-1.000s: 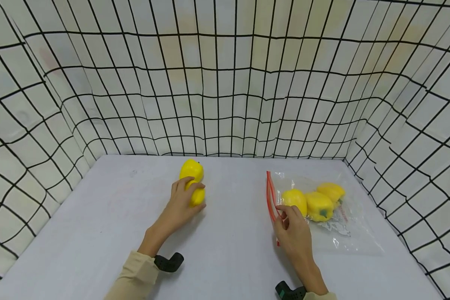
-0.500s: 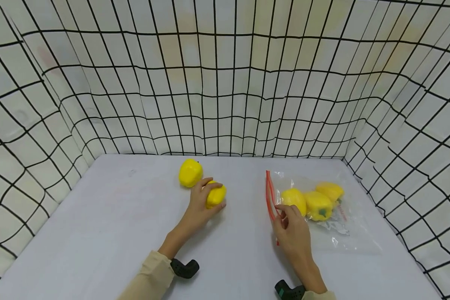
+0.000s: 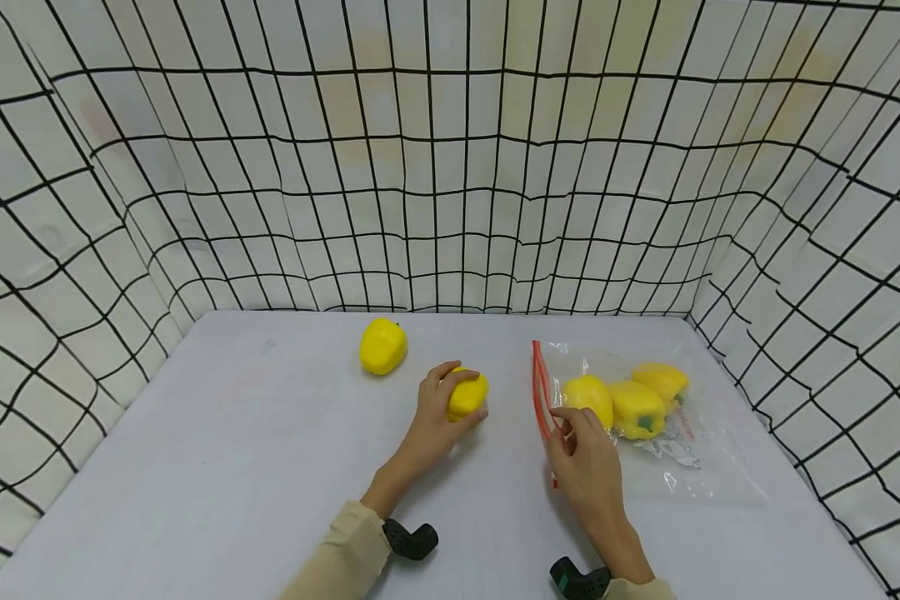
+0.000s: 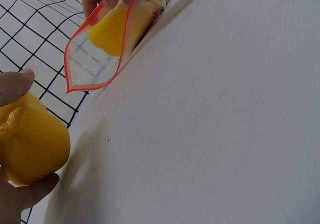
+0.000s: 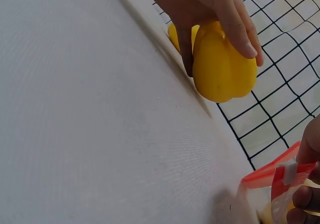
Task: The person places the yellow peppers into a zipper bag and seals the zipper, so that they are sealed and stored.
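Observation:
My left hand (image 3: 437, 410) grips a yellow bell pepper (image 3: 468, 395) with fingers over its far side and thumb at its near side. In the right wrist view this pepper (image 5: 222, 66) is lifted above the table. With thumb and fingers my right hand (image 3: 588, 458) pinches the red-edged mouth of a clear zip bag (image 3: 708, 479). Its mouth stands apart in the left wrist view, where the red rim (image 4: 68, 73) gapes toward the held pepper. Inside the bag lie three yellow peppers, one (image 3: 637, 410) with its green stem end showing.
Another yellow bell pepper (image 3: 382, 346) lies toward the back of the white table (image 3: 217, 467), left of my left hand. Black-gridded white netting (image 3: 450, 192) encloses the back and both sides. Dark devices (image 3: 411, 542) are strapped to both wrists.
My left hand has carried one pepper rightward, away from the pepper at the back and closer to the bag. The right hand stays at the bag's mouth.

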Demonstrator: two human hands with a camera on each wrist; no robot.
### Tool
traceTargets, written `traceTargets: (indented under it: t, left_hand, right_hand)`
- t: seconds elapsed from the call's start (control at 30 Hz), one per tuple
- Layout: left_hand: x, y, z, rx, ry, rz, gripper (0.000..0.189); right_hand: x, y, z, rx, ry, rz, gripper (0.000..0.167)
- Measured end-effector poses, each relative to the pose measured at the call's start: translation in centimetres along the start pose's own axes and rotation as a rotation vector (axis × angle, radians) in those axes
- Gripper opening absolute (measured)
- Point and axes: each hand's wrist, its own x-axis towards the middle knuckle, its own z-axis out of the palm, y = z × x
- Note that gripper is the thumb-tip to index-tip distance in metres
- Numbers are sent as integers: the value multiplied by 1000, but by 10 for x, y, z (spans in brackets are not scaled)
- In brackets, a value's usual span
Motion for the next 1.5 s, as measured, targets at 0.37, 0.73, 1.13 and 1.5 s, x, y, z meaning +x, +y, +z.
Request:
traceTargets:
  t: [0.37, 0.73, 1.13, 1.5]
  left_hand:
    - [5, 1, 28, -50, 12, 40, 48]
    - [11, 10, 53, -90, -5, 74, 50]
    - [10, 13, 74, -73, -15, 131, 49]
    - [8, 8, 72, -118, -73, 237, 52]
  right_hand:
    - [1, 1, 1, -23, -16, 5, 28]
    - [2, 2, 1, -29, -37, 22, 28]
    - [-1, 3, 2, -39, -25, 9, 30]
    - [1, 1, 0, -38, -19, -14, 32]
